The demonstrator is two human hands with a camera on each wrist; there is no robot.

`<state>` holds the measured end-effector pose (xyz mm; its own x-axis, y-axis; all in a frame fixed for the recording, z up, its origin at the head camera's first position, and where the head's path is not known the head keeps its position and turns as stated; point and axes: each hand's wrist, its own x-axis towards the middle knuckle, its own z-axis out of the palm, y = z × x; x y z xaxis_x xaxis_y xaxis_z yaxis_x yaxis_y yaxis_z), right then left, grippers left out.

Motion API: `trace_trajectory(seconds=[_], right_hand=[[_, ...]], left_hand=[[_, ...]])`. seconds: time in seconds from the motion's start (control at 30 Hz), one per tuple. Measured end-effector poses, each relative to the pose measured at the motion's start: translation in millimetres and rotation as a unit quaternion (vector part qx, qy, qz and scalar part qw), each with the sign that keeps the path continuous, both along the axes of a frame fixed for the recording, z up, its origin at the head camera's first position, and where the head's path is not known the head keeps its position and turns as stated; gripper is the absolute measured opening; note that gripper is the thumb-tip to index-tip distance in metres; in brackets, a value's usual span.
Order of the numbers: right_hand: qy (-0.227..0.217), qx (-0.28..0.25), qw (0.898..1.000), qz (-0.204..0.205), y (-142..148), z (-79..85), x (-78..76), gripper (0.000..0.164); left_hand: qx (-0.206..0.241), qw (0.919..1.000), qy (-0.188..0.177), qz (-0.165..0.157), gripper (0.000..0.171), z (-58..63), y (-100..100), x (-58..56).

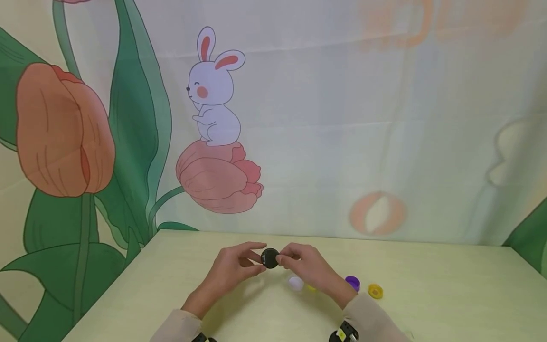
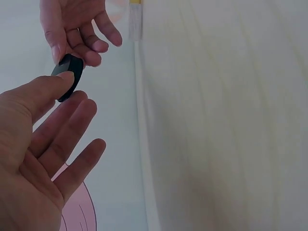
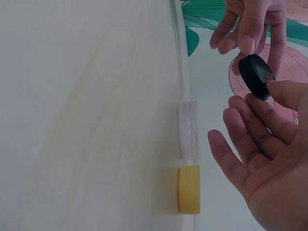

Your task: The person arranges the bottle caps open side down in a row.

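Note:
A black round cap [image 1: 269, 258] is held up over the table between both hands. From the left side my left hand [image 1: 234, 262] holds it, its thumb lying on the cap in the left wrist view. My right hand [image 1: 310, 267] pinches the opposite side between thumb and forefinger. Seen from the right wrist, the cap [image 3: 256, 77] is tilted, with the right hand's other fingers [image 3: 232, 153] spread loosely beneath it. A whitish clear cap [image 1: 296, 283] lies on the table below the right hand. Beside that a yellow cap [image 1: 311, 288] is partly hidden by the hand.
Right of the right wrist, a purple cap [image 1: 352, 281] and another yellow cap [image 1: 375, 291] lie on the pale table [image 1: 448, 294]. Behind the table's far edge hangs a cloth backdrop [image 1: 325, 142] printed with tulips and a rabbit. Dark straps circle both sleeves.

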<state>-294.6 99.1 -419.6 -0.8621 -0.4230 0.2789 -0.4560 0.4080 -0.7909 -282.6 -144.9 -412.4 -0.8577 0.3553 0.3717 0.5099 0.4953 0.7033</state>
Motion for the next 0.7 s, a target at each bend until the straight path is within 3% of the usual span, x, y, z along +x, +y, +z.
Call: trace_trajectory(seconds=[0.33, 0.7], right_hand=[[-0.018, -0.012, 1.000, 0.018, -2.0, 2.1, 1.1, 0.023], [0.007, -0.011, 1.000, 0.012, -5.7, 1.7, 2.5, 0.029]], left_hand=[[-0.016, 0.9997, 0.020, -0.004, 0.049, 0.3, -1.1, 0.3], [-0.031, 0.9990, 0.009, 0.031, 0.041, 0.7, -0.4, 1.2]])
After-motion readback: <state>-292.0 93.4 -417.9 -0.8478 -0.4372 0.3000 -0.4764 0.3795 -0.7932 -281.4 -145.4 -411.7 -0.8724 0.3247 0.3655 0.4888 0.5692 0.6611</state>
